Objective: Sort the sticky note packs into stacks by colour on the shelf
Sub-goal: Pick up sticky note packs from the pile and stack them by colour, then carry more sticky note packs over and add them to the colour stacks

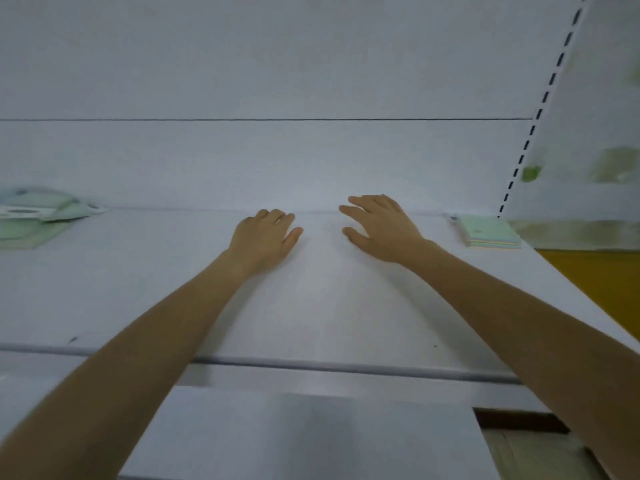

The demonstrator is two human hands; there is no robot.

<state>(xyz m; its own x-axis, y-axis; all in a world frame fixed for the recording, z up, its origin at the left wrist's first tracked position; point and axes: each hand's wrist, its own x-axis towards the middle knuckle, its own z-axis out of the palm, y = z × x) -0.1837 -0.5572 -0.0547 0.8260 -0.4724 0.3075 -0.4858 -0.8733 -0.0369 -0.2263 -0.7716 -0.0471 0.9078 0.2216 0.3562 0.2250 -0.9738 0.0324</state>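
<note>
Both my arms reach across a white shelf (138, 289) toward its back wall. My left hand (265, 235) rests palm down near the middle, fingers curled loosely, holding nothing. Just to its right, my right hand (379, 226) hovers with fingers spread and empty. A pack of sticky notes (490, 232) with a pale green top and pastel layers lies at the shelf's back right corner, well to the right of my right hand. At the far left edge lies a pile of green packs (31, 216) in clear wrappers, blurred and partly cut off.
A white back wall (277, 161) closes the shelf behind my hands. A slotted upright (540, 109) runs up the right side. Beyond the right end shows a yellow surface (595, 278). A lower white shelf (311, 434) lies beneath the front edge.
</note>
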